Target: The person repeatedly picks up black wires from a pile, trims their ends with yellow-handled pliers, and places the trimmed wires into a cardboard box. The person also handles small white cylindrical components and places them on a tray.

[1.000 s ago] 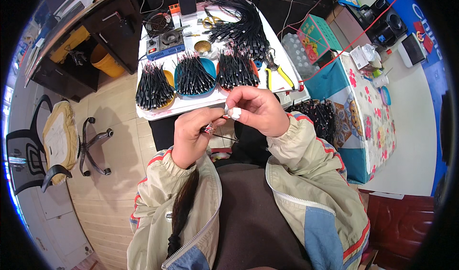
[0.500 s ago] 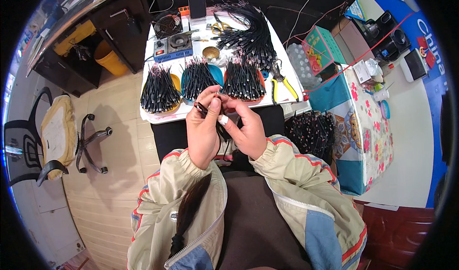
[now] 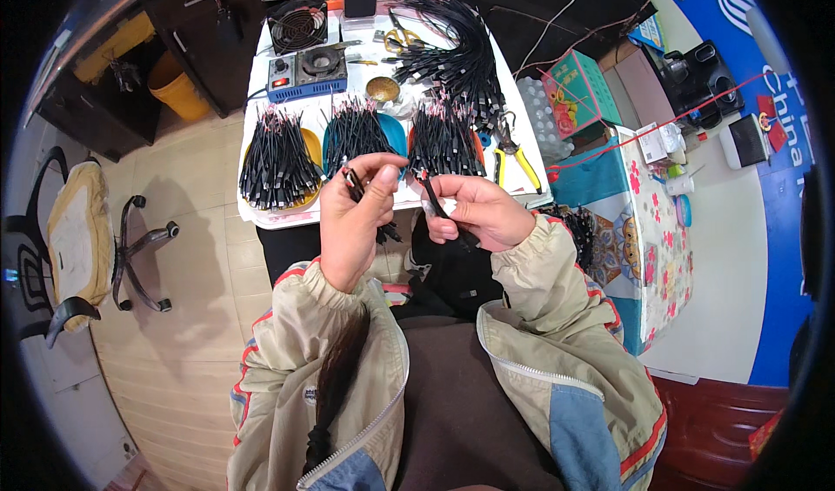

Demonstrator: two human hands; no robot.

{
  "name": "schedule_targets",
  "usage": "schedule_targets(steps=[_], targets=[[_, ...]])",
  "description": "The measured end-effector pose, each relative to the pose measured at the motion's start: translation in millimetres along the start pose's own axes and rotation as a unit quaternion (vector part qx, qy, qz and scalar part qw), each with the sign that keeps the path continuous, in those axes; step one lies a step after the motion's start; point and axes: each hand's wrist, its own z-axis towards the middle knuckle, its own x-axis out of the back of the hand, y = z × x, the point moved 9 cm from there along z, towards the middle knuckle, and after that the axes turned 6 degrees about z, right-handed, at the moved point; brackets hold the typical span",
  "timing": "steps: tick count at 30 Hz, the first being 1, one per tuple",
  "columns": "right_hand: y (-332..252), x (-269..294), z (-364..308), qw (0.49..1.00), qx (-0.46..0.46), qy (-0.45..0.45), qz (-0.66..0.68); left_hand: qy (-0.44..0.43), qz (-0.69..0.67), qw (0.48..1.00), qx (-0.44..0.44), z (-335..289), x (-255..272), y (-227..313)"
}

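Both my hands are in front of the near table edge. In my left hand (image 3: 355,217), closed, is a small bunch of black cables (image 3: 355,185), their stripped ends near the thumb and their lengths hanging below. A short way to the right, my right hand (image 3: 487,214) pinches one black cable (image 3: 431,193), whose reddish wire end points up. White wrapping covers part of a finger on that hand. Just beyond are heaps of black cables with pink-red ends in a yellow tray (image 3: 311,147), a blue tray (image 3: 393,133) and an orange-red tray (image 3: 479,150).
On the white table stand a blue box with a knob (image 3: 306,84), a small fan (image 3: 298,26), a round brass-coloured dish (image 3: 382,89), yellow-handled pliers (image 3: 520,160) and a large cable bundle (image 3: 452,52). An office chair (image 3: 78,239) is at left; a cloth-covered table (image 3: 665,256) at right.
My hands have come apart: the right one has drawn off to the right holding a single cable, while the left keeps the bunch. The whole view has shifted slightly.
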Motion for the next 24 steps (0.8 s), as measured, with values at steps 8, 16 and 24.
schedule_targets(steps=[8, 16, 24], targets=[[4.2, -8.2, 10.2, 0.997, -0.05, -0.042, 0.032, -0.018, 0.007, 1.0, 0.012, 7.0, 3.6, -3.8], [-6.9, 3.3, 13.0, 0.935, 0.117, 0.169, -0.288, 0.045, -0.036, 0.998, -0.016, 11.9, 17.4, -7.4], [9.3, 9.0, 18.8, 0.94, 0.177, 0.218, -0.194, 0.076, -0.209, 0.971, 0.092, 6.6, 14.8, -45.2]])
